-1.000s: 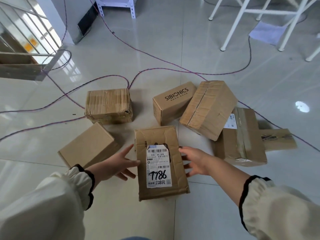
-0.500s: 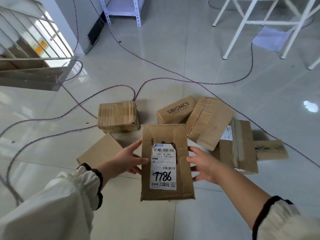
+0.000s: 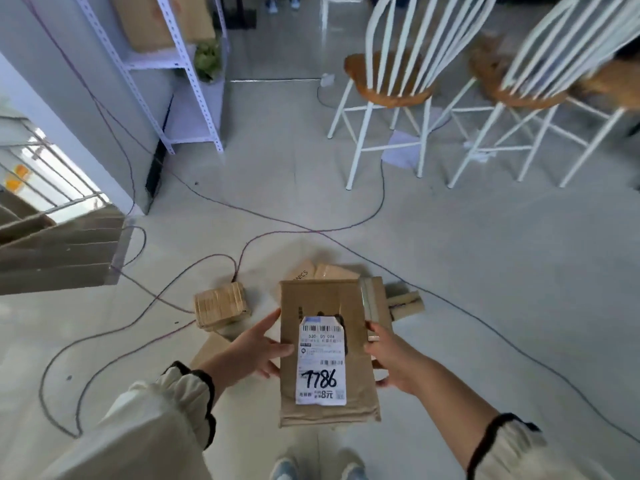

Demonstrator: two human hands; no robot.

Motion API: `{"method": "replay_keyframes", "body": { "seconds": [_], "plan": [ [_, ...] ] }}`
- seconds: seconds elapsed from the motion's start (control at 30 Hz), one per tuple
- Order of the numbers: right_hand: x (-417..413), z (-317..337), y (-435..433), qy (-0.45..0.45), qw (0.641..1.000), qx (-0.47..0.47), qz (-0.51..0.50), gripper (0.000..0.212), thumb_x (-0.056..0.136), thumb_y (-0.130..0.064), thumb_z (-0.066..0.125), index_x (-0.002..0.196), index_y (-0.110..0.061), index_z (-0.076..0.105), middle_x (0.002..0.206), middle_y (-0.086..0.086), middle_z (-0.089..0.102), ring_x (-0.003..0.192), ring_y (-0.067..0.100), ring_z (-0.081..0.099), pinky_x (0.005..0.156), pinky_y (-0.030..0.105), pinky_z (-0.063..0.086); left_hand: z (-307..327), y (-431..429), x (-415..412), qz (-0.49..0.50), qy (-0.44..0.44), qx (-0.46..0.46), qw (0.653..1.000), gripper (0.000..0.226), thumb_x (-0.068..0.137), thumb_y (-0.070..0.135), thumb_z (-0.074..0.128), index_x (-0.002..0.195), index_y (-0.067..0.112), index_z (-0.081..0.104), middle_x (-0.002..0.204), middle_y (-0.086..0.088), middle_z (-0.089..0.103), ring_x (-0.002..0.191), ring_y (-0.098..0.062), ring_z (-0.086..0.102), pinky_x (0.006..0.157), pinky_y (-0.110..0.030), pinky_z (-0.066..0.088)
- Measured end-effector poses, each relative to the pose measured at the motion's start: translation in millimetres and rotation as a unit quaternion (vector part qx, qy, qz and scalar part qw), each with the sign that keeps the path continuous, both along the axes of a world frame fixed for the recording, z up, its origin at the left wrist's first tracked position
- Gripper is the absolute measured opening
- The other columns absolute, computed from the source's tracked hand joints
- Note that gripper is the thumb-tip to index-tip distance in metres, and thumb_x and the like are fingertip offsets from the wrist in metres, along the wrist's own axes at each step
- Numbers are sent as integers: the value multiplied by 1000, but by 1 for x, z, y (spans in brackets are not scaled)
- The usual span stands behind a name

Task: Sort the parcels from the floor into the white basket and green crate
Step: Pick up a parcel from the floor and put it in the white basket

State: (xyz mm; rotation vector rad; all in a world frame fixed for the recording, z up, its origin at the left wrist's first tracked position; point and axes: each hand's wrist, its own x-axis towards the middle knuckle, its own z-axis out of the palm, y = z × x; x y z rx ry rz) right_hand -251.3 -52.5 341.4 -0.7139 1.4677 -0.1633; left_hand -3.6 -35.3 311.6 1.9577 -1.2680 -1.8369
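Lift is confirmed: the flat brown cardboard parcel with the white "7786" label [image 3: 325, 414] lay on the floor a second ago and is now raised clear of the tiles. View has tipped up too. Left of the left fingers, a ribbed brown corrugated box [image 3: 221, 306] sits on the floor. Next, the left hand [image 3: 254, 351] grips the parcel, thumb over the top face, fingers under the left edge. Opposite, the right hand [image 3: 391, 362] holds it, fingers curled under the right edge. Beyond the right fingertips a taped brown carton [image 3: 375, 299] lies on the floor. The white basket and green crate are out of view, so carry looks next; several parcels remain.
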Motion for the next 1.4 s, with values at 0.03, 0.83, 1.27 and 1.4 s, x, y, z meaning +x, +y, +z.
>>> {"method": "replay_keyframes", "body": {
  "seconds": [0.03,0.83,1.27,1.4],
  "plan": [
    [-6,24,9,11,1000,-6,-20,31,97,-18,47,109,-46,40,97,-7,64,91,17,60,67,35,46,25,-3,-7,-26,-6,-4,1000,95,84,17,69,149,42,4,108,-7,69,66,-18,72,58,-33,59],
    [-152,301,438,191,770,-88,-603,50,96,-11,39,142,-31,32,121,11,57,105,33,60,81,52,54,301,185,-337,-615,138,-134,765,68,87,21,66,135,51,29,91,6,73,64,-24,72,54,-29,54],
    [-81,349,818,272,534,-46,-799,37,96,-15,45,131,-27,40,97,1,56,87,21,59,60,43,55,352,577,-410,-805,215,-101,543,71,89,21,64,146,35,24,84,4,75,65,-19,72,50,-31,55],
    [-39,360,910,283,469,-31,-836,40,97,-15,46,133,-26,37,106,5,58,96,25,60,68,46,56,366,687,-405,-844,225,-113,473,81,88,25,65,149,38,14,109,-2,68,70,-17,72,51,-26,50]
  ]
}}
